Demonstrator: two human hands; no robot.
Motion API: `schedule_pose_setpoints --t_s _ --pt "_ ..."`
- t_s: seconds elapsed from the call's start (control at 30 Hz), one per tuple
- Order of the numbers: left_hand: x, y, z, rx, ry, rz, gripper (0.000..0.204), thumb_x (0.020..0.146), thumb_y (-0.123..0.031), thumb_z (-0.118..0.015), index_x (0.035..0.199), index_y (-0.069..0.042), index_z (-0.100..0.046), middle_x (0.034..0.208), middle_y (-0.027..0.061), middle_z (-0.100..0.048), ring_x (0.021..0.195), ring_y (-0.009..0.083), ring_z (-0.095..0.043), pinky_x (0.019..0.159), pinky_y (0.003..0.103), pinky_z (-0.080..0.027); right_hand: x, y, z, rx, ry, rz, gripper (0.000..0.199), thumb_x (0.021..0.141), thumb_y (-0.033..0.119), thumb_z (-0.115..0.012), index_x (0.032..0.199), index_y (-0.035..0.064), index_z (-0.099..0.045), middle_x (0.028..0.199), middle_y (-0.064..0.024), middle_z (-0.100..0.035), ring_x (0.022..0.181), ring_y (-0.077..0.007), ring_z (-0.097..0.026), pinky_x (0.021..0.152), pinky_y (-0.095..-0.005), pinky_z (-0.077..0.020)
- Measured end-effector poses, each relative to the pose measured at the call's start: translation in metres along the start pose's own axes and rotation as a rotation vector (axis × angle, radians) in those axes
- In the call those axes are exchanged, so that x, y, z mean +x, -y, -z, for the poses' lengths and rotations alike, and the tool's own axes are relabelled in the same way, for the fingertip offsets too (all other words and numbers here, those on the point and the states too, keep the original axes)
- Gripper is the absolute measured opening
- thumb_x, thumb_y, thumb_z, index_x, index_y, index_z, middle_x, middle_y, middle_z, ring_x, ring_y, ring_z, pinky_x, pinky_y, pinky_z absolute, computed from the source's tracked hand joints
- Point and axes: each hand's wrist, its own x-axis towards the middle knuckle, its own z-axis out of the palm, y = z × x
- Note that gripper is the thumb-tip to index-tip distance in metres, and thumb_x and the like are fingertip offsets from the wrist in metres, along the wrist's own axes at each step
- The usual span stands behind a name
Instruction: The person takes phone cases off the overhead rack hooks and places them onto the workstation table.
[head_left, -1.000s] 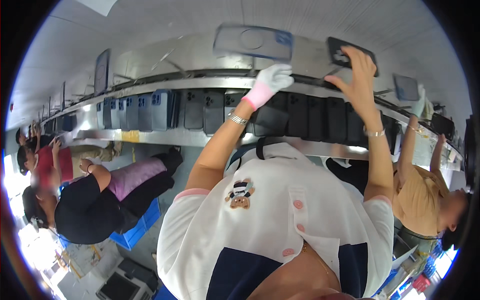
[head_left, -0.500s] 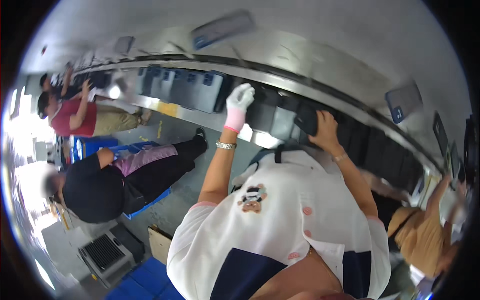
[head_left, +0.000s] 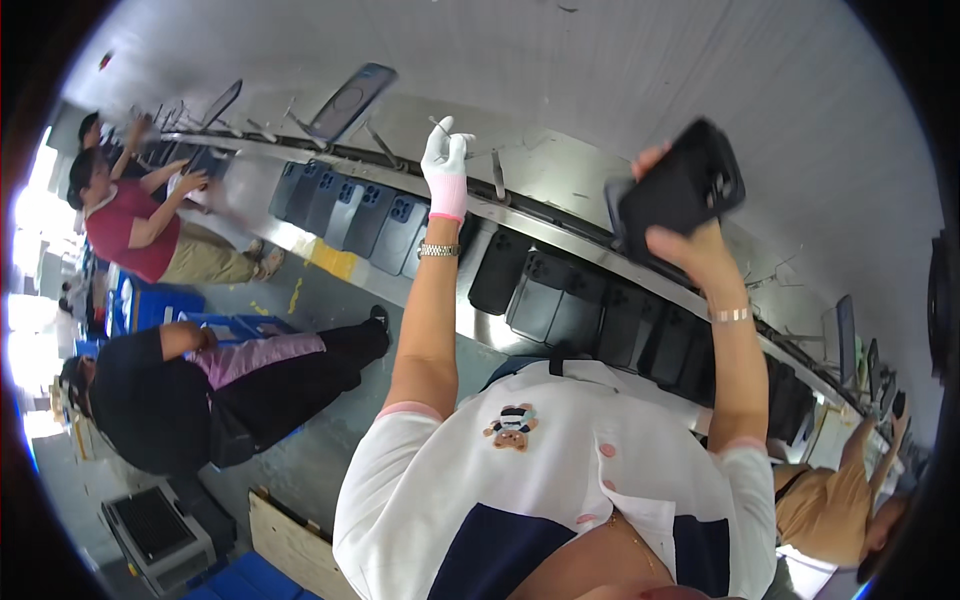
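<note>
My left hand (head_left: pixel 446 160), in a white glove with a pink cuff, is raised over the metal rail with its fingers pinched around a thin metal rod. My bare right hand (head_left: pixel 690 250) grips a black phone case (head_left: pixel 685 185), tilted, with a camera cutout at its right side. Another dark flat edge shows behind that case; I cannot tell if it is a second case. Below my hands, a row of dark phone cases (head_left: pixel 585 310) lies on the metal ledge, and a row of blue and grey cases (head_left: pixel 345 210) lies farther left.
A rail (head_left: pixel 540 220) with upright metal holders runs across the bench; a phone case (head_left: pixel 350 103) sits on one holder. Co-workers stand at left, one in red (head_left: pixel 140 225), one in black (head_left: pixel 150 400), and another in tan (head_left: pixel 825 515) at right. Blue crates (head_left: pixel 150 305) stand at left.
My right hand has lifted the black phone case up and right from the row on the ledge. My left hand has moved up and left to the thin rod. The cases on the holders have shifted left.
</note>
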Motion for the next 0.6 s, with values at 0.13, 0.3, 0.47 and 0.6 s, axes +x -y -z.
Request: schedule_pose_setpoints --t_s 0.13,0.3,0.47,0.6 --pt "-0.014 -0.002 -0.042 -0.126 0.228 0.101 0.040 0.094 -0.004 -0.053 0.133 0.002 -0.048 0.095 0.0046 -0.065 0.089 0.0125 -0.063 0.083 0.026 -0.048 0.055 -0.003 0.036 -0.267 -0.038 -0.079 0.090 0.066 0.026 -0.087 0.141 0.0093 -0.039 0.127 -0.0048 -0.049 0.117 -0.0165 -0.047 0.098 -0.0319 -0.0392" --pt "-0.046 -0.011 -0.084 -0.152 0.503 0.165 0.033 0.095 -0.008 -0.057 0.126 -0.002 -0.049 0.111 0.0064 -0.063 0.104 0.0151 -0.061 0.084 0.027 -0.046 0.031 -0.009 0.069 -0.108 -0.015 -0.221 0.084 0.068 0.019 -0.086 0.139 0.0111 -0.042 0.131 -0.0029 -0.047 0.115 -0.0155 -0.046 0.096 -0.0334 -0.0416" --pt "-0.081 -0.017 -0.128 -0.168 0.675 0.209 0.026 0.090 -0.006 -0.065 0.111 -0.002 -0.051 0.118 0.0116 -0.060 0.107 0.0146 -0.060 0.086 0.026 -0.048 -0.021 0.012 0.092 -0.275 -0.094 -0.182 0.085 0.068 0.016 -0.086 0.139 0.0093 -0.041 0.134 -0.0044 -0.050 0.117 -0.0161 -0.048 0.100 -0.0344 -0.0418" --pt "-0.107 -0.010 -0.180 -0.210 0.796 0.239 0.028 0.084 0.001 -0.070 0.103 -0.002 -0.048 0.104 0.0081 -0.060 0.097 0.0115 -0.061 0.085 0.026 -0.051 -0.028 0.014 0.107 -0.827 -0.107 -0.121 0.091 0.064 0.023 -0.085 0.141 0.0069 -0.040 0.138 -0.0057 -0.049 0.128 -0.0234 -0.044 0.112 -0.0381 -0.0318"
